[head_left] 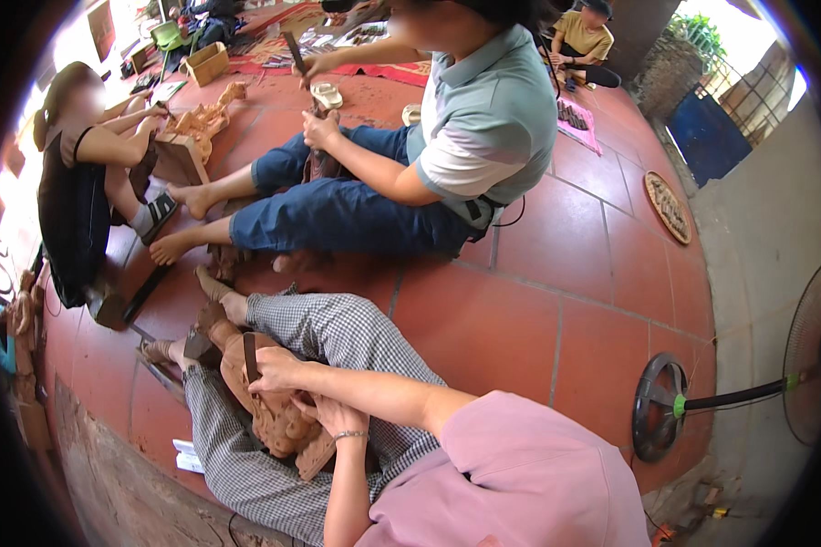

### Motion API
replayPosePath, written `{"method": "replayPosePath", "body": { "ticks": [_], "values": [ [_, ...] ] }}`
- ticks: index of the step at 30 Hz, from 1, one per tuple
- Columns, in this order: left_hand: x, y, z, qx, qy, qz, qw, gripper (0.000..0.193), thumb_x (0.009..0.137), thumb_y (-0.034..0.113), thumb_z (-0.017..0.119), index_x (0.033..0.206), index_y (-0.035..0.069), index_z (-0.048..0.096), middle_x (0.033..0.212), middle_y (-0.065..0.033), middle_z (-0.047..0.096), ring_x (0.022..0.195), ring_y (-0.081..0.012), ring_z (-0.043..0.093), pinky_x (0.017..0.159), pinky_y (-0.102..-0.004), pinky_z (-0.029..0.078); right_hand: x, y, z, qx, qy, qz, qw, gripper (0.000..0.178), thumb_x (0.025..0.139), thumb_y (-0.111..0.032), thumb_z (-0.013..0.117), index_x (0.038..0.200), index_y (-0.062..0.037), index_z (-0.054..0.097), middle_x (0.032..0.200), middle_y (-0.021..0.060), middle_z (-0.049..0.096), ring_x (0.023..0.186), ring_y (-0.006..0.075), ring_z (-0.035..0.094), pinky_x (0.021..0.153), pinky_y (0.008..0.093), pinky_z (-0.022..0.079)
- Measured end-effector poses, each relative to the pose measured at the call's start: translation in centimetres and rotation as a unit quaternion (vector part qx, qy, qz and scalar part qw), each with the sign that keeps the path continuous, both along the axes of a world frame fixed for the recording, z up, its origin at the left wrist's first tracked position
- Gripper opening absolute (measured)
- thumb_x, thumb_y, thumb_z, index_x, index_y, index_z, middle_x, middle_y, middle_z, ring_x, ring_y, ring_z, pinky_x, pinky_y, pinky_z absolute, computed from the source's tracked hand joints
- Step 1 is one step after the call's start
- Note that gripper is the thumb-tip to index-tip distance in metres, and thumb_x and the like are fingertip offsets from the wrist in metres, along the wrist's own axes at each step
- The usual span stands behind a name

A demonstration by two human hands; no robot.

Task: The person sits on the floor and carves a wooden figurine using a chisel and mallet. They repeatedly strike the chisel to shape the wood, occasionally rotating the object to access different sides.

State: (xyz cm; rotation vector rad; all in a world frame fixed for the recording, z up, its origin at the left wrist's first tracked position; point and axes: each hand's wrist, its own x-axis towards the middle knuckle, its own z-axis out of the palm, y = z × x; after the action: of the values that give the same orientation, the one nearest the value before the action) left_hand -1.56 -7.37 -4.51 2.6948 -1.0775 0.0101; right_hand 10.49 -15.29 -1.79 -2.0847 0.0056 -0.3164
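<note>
While the left hand (335, 417) rests on the carved wood piece (283, 427) along the lap, its grip unclear, the nearer right hand (278, 369) clasps a dark chisel (249, 354) upright at its upper end.

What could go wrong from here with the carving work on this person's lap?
1. The right hand holds a dark tool against the wooden carving, close to the left hand that rests on it. A slip could hit the fingers.
2. The carving lies on the checked trouser legs, not on a bench. It could shift, or the tool could glance off into a thigh.
</note>
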Motion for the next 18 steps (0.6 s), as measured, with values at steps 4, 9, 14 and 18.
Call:
{"method": "replayPosePath", "body": {
  "ticks": [4, 9, 14, 18],
  "values": [
    [0.0, 1.2, 2.8, -0.033, 0.082, -0.038, 0.995, 0.070, 0.083, 0.045, 0.064, 0.138, 0.003, 0.054, 0.145, -0.0165, 0.052, 0.145, -0.0367, 0.033, 0.117, -0.0717, 0.003, 1.1, 0.2, -1.9, 0.020, 0.012, -0.039, 0.999, 0.025, 0.072, -0.029, 0.080, 0.088, -0.0107, 0.074, 0.084, 0.0115, 0.073, 0.082, 0.0351, 0.070, 0.072, 0.0445, 0.054],
    [1.6, 5.8, 6.6, -0.102, 0.076, -0.118, 0.985, 0.065, 0.075, 0.035, 0.075, 0.130, 0.003, 0.060, 0.146, -0.0220, 0.049, 0.146, -0.0418, 0.032, 0.121, -0.0648, 0.007, 1.1, 2.0, -1.6, 0.027, 0.026, -0.050, 0.998, 0.024, 0.074, -0.028, 0.078, 0.084, -0.0085, 0.068, 0.083, 0.0156, 0.071, 0.081, 0.0374, 0.070, 0.072, 0.0478, 0.054],
    [2.0, 8.2, 7.6, -0.058, 0.050, -0.135, 0.988, 0.057, 0.071, 0.038, 0.078, 0.118, 0.006, 0.068, 0.151, -0.0226, 0.044, 0.148, -0.0407, 0.029, 0.121, -0.0628, 0.010, 0.7, 2.1, 1.3, 0.005, 0.030, -0.032, 0.999, 0.028, 0.071, -0.029, 0.080, 0.087, -0.0073, 0.071, 0.085, 0.0173, 0.071, 0.082, 0.0380, 0.070, 0.073, 0.0497, 0.054],
    [1.2, 6.1, 6.8, -0.065, 0.041, -0.134, 0.988, 0.045, 0.072, 0.038, 0.078, 0.104, 0.007, 0.073, 0.150, -0.0176, 0.048, 0.148, -0.0390, 0.030, 0.122, -0.0626, 0.011, 1.5, -0.7, 0.6, -0.023, 0.079, -0.014, 0.997, 0.029, 0.073, -0.032, 0.078, 0.088, -0.0072, 0.072, 0.085, 0.0154, 0.072, 0.081, 0.0356, 0.070, 0.074, 0.0472, 0.055]
  ]
}}
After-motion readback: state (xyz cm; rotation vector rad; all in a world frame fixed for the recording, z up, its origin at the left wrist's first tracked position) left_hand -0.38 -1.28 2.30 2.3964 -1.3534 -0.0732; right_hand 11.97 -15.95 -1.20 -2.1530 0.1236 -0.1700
